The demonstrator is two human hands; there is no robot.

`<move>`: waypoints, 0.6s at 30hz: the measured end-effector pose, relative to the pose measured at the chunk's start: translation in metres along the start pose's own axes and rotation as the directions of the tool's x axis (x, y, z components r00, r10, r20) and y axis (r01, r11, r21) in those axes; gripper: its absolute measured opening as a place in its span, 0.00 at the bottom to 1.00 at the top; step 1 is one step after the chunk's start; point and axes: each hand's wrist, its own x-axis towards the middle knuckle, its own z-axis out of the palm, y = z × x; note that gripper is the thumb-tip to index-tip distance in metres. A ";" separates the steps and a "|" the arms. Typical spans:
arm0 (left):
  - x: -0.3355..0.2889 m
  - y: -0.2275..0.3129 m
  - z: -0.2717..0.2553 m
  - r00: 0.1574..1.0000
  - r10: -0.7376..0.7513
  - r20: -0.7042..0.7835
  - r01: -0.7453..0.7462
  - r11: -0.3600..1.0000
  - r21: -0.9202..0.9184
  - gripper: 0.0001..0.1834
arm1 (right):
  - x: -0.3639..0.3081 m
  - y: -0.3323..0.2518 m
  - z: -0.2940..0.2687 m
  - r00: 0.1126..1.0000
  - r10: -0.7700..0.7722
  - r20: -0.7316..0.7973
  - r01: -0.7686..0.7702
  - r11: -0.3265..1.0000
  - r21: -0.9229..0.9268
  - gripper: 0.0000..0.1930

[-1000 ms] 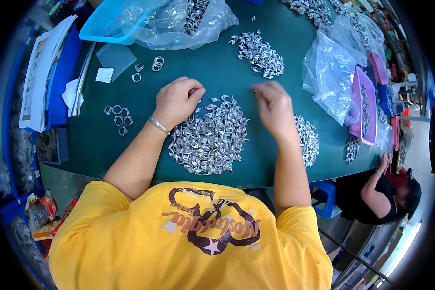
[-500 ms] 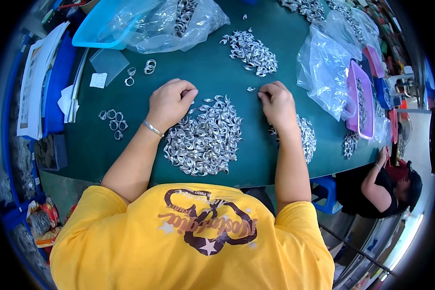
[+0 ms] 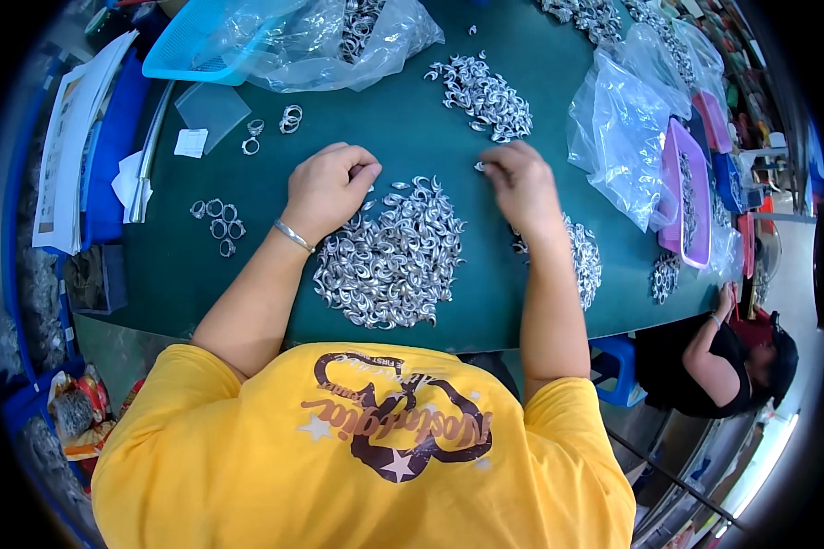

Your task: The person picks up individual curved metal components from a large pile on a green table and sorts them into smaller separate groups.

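Observation:
A broad heap of small silver crescent-shaped metal pieces point(image 3: 389, 261) lies on the green tabletop in front of me. My left hand point(image 3: 330, 190) rests at its upper left edge, thumb and fingers pressed together in a pinch. A bright bit shows by its thumb, but what the fingers hold is hidden. Across the heap, my right hand point(image 3: 526, 188) is curled and slightly blurred. Its fingertips reach a single crescent piece point(image 3: 479, 166) on the table; whether they grip it I cannot tell. Another crescent pile point(image 3: 583, 261) is partly covered by my right forearm.
A further crescent pile point(image 3: 487, 96) lies beyond my right hand. Silver rings point(image 3: 220, 224) sit at left, others point(image 3: 290, 119) farther back. Around stand a blue basket point(image 3: 188, 46), plastic bags point(image 3: 613, 137) and a purple tray point(image 3: 676, 201). At right sits another person point(image 3: 705, 357).
My right hand has moved slightly away from me and to the left, so its fingertips now meet the lone crescent piece. My left hand keeps its pinch beside the heap.

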 end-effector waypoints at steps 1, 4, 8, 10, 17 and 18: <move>0.000 0.000 0.000 1.000 -0.002 0.004 0.002 1.000 -0.006 0.07 | -0.002 -0.001 0.005 1.000 -0.003 -0.002 0.003 1.000 0.001 0.05; -0.001 -0.004 0.001 1.000 0.010 -0.016 -0.011 1.000 -0.025 0.06 | -0.007 -0.002 0.008 0.986 0.157 0.054 -0.152 0.985 -0.078 0.06; -0.001 -0.005 0.000 1.000 0.011 -0.013 -0.011 1.000 -0.016 0.06 | -0.007 0.002 -0.005 0.990 0.121 0.075 -0.123 0.992 0.027 0.03; -0.002 -0.005 0.001 1.000 0.005 -0.008 -0.005 1.000 -0.016 0.06 | -0.008 -0.002 0.003 0.970 0.240 -0.049 -0.244 0.955 -0.167 0.03; -0.001 -0.003 -0.002 1.000 -0.008 0.011 0.008 1.000 0.018 0.07 | -0.008 -0.006 0.008 0.969 0.245 0.026 -0.246 0.967 0.066 0.04; 0.000 -0.002 -0.002 0.999 -0.029 0.024 0.029 0.999 0.028 0.07 | -0.010 -0.004 0.006 0.969 0.246 0.020 -0.247 0.967 0.065 0.04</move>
